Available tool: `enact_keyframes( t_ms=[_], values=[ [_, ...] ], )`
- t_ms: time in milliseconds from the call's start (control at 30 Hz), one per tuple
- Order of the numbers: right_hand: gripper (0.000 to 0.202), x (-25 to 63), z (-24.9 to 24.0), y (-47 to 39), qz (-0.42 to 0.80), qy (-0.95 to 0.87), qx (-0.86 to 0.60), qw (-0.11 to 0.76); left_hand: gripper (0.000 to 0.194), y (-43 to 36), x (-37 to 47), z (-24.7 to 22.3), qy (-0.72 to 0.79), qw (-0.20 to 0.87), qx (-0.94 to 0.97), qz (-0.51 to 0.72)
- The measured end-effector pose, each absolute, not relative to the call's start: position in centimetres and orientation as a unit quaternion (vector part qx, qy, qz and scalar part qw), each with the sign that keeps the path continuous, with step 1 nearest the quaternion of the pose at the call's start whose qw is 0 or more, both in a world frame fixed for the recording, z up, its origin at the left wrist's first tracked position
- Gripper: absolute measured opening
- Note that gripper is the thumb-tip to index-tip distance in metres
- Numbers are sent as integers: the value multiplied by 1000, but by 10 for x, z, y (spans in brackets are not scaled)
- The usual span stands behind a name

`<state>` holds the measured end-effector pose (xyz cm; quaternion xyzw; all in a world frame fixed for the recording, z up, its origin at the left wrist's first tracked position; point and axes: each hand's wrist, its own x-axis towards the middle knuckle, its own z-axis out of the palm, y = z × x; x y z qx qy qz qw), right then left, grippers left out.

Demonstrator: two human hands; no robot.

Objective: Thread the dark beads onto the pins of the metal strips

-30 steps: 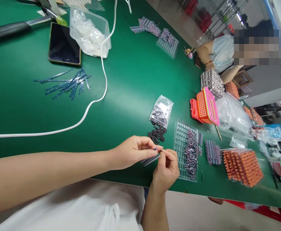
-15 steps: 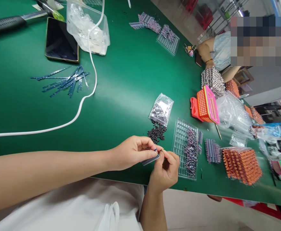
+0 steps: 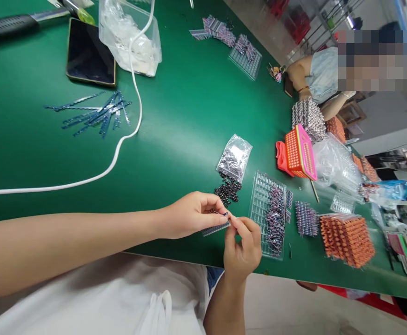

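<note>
Green table (image 3: 189,116) beneath us, our left hand (image 3: 185,216) pinches the grey strip (image 3: 214,230), its long axis pointing toward our right hand (image 3: 243,246), fingertips pinched together at its end, anything gripped there too small to tell.

We see a small workshop for assembling little parts by hand. A long green work table (image 3: 182,121) carries a clear plastic tray with many small compartments (image 3: 259,200) near its front edge, beside a loose heap of tiny black beads (image 3: 227,191). Toward the right end we find a block of stacked orange pieces (image 3: 347,239). A black-handled hammer (image 3: 11,28) lies at the far left corner, and another person (image 3: 323,74) sits at the far edge.
</note>
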<state>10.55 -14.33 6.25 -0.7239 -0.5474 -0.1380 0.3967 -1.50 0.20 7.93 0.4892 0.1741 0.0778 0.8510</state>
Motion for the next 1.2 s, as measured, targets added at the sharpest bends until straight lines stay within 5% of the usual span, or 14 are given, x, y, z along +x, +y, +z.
enact_keyframes(
  t_ms=[500, 1200],
  values=[
    [26, 100, 46, -143, -179, -492, -736, 430, 17, 3, -15, 79, 168, 861, 474, 75],
    [24, 101, 45, -141, -144, -476, -740, 453, 8, -5, -21, 75, 79, 633, 732, 241]
  ],
)
